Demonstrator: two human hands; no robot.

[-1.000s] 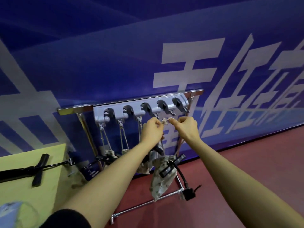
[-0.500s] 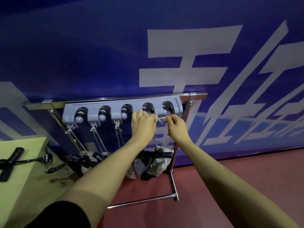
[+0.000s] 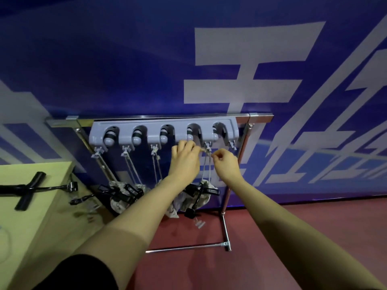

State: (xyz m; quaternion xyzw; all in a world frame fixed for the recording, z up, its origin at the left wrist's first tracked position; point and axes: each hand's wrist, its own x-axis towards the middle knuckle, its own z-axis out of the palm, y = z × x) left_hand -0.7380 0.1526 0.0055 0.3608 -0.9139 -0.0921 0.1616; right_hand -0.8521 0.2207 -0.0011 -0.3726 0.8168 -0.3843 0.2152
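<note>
A grey plastic holder rack with several roller slots and small hooks hangs on a metal stand. Camouflage drawstring pouches hang from the hooks by pale cords. My left hand is raised to the fourth hook and pinches the cord loop there. My right hand sits just right of it, fingers curled, pinching the same cord below the hook. The pouch on this cord hangs below my wrists with black handled items sticking out of it.
The chrome stand leg and floor bar stand on a red floor before a blue banner wall. At left a yellow-green table carries a black T-shaped tool. More pouches hang from the left hooks.
The view has moved closer and shifted left across the rack. Both hands rose from below the rack to the fourth hook, bringing the cord loop up to it.
</note>
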